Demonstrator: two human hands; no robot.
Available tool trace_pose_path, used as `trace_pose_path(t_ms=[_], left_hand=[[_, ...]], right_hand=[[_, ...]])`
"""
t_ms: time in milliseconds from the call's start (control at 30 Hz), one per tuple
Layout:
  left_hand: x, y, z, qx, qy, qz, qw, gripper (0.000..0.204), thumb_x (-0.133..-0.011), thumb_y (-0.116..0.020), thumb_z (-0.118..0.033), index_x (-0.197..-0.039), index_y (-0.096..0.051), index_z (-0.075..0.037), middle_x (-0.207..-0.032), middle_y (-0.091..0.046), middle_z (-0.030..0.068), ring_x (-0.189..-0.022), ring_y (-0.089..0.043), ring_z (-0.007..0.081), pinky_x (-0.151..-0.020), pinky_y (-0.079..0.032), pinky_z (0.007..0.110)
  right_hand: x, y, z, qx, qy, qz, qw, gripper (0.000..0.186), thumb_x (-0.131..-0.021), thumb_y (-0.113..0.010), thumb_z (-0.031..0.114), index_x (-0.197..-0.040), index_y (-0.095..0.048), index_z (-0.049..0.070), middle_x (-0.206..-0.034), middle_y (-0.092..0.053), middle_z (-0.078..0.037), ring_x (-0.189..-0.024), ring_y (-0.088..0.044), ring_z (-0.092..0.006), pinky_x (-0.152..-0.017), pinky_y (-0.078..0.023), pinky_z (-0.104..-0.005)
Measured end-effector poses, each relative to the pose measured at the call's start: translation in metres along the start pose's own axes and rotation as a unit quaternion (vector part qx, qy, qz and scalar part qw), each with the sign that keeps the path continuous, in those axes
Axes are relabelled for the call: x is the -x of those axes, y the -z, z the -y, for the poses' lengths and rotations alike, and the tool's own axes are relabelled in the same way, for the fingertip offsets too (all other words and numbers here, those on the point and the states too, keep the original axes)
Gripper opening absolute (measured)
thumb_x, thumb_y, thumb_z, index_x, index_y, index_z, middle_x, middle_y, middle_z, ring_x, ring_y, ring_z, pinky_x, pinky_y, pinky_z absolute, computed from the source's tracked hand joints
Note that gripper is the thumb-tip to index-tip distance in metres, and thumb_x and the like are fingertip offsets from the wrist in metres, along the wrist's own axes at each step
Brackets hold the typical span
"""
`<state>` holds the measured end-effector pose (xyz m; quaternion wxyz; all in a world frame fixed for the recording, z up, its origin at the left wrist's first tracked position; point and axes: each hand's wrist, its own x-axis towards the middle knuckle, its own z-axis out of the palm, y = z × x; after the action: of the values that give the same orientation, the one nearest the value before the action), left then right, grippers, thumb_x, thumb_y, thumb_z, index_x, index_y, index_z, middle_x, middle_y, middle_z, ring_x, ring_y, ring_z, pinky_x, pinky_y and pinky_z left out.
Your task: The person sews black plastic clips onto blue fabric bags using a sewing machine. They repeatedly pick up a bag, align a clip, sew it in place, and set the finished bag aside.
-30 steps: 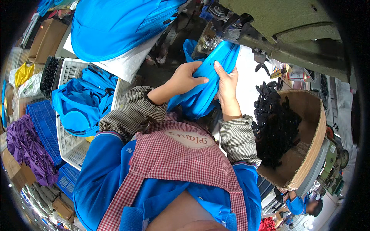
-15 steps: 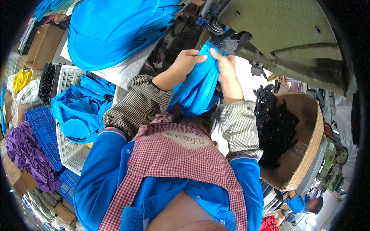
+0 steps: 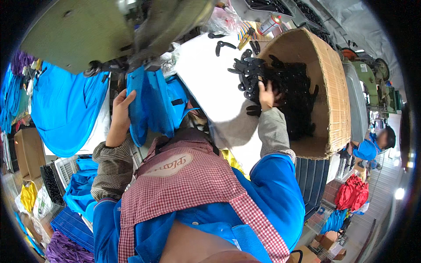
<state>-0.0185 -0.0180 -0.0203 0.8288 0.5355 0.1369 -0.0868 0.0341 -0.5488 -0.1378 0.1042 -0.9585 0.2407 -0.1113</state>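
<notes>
My left hand (image 3: 121,115) pinches the edge of a blue fabric piece (image 3: 153,107), which hangs in folds below the head of a green machine (image 3: 94,37). My right hand (image 3: 266,94) reaches to the right, its fingers apart, into a heap of small black plastic pieces with rounded ends (image 3: 298,98). These pieces spill out of a cardboard box (image 3: 337,101) lying open toward me. The fingertips are partly lost among the black pieces, so whether one is touched firmly is hard to see.
A white tabletop (image 3: 206,65) carries a few loose black pieces, yellow-handled snips (image 3: 246,38) and a spray can (image 3: 269,25). Blue fabric is stacked (image 3: 68,111) at the left. Beyond the box stand a grey bin (image 3: 356,103) and another person (image 3: 368,149).
My view has swung right. My right hand has let go of the blue fabric and moved into the black pieces. The left still holds the fabric under the machine head.
</notes>
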Motion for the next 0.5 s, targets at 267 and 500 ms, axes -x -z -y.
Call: trace_pose_path(t_ms=[267, 500], left_hand=[[0.013, -0.011, -0.009, -0.005, 0.018, -0.038, 0.999, 0.020, -0.085, -0.053, -0.014, -0.101, -0.056, -0.002, -0.092, -0.063, 0.0072, -0.076, -0.062, 0.0150, -0.069, -0.051, 0.026], [0.008, -0.002, -0.001, 0.029, 0.016, -0.036, 0.999, 0.021, -0.084, -0.056, -0.013, -0.100, -0.056, 0.000, -0.089, -0.063, 0.0079, -0.074, -0.061, 0.0133, -0.066, -0.051, 0.026]], right_hand=[[0.062, -0.017, 0.125, -0.006, 0.004, 0.051, 0.999, 0.071, -0.070, -0.050, 0.066, -0.129, -0.039, 0.028, -0.138, -0.027, -0.015, -0.127, -0.013, -0.0460, -0.093, -0.010, -0.0682], [0.053, -0.018, 0.128, -0.032, 0.124, 0.078, 0.989, 0.066, -0.075, -0.056, 0.049, -0.131, -0.035, 0.021, -0.137, -0.032, -0.009, -0.128, -0.020, -0.0333, -0.088, -0.013, -0.0708]])
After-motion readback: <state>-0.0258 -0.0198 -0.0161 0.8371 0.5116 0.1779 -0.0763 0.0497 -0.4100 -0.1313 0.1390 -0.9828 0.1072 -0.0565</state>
